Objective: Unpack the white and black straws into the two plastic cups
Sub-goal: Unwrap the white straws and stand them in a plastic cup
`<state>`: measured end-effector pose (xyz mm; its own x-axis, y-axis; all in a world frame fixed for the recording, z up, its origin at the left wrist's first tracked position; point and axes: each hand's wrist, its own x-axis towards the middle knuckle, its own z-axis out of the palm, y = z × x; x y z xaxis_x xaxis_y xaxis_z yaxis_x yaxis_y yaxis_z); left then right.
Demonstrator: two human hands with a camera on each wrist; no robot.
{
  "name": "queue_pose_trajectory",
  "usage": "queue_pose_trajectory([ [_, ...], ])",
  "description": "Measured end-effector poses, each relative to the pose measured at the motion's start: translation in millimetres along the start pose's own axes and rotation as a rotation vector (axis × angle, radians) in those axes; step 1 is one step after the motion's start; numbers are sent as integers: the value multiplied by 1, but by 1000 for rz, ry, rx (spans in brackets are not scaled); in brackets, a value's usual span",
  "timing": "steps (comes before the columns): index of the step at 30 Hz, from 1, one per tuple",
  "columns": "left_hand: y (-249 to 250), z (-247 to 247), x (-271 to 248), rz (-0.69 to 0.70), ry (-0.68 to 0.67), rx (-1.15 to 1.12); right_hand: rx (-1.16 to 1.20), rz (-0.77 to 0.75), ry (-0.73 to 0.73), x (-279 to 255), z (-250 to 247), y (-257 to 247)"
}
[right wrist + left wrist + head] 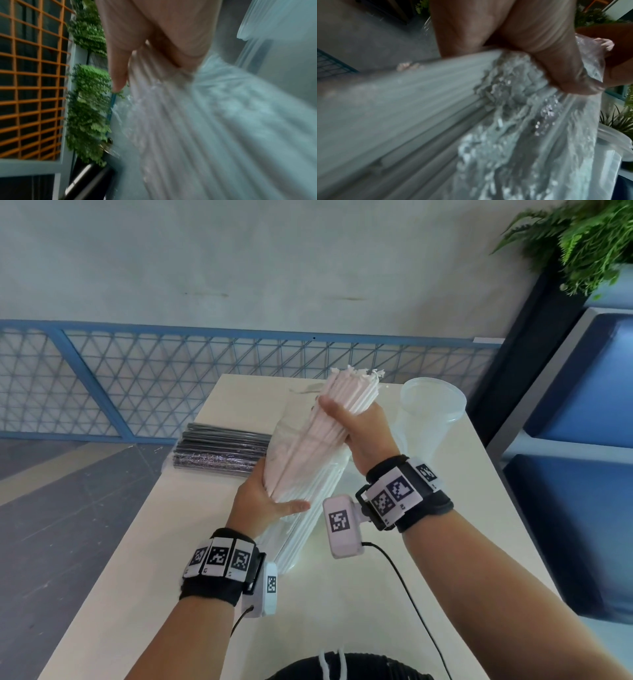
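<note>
A bundle of white straws [342,395] stands tilted over the beige table [376,594], its lower part still inside a clear plastic bag [301,529]. My right hand [363,426] grips the bare upper part of the bundle. My left hand [267,501] holds the bag and straws lower down. In the left wrist view, the left hand [522,47] clutches the crumpled bag [522,121] around the straws [402,101]. In the right wrist view, the right hand [163,33] is wrapped round the straws [205,121]. A pack of black straws [222,451] lies on the table's left. A clear plastic cup [431,405] stands far right.
A blue mesh fence [171,371] runs behind the table. A dark and blue cabinet [582,405] with a green plant [582,234] stands close on the right. A black cable [411,594] trails across the near table from my right wrist.
</note>
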<state>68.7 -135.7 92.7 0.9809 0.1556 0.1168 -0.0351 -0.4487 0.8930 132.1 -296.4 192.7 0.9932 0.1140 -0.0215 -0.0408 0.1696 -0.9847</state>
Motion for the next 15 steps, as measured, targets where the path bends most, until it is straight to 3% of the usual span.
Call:
queue_pose_trajectory([
  [4,12,4,0,-12,-20,-65,-74,95,-47,-9,7,23],
  [8,22,6,1,46,1,-149,26,106,11,-10,15,23],
  [15,13,13,4,145,103,-50,262,25,40,1,4,1],
])
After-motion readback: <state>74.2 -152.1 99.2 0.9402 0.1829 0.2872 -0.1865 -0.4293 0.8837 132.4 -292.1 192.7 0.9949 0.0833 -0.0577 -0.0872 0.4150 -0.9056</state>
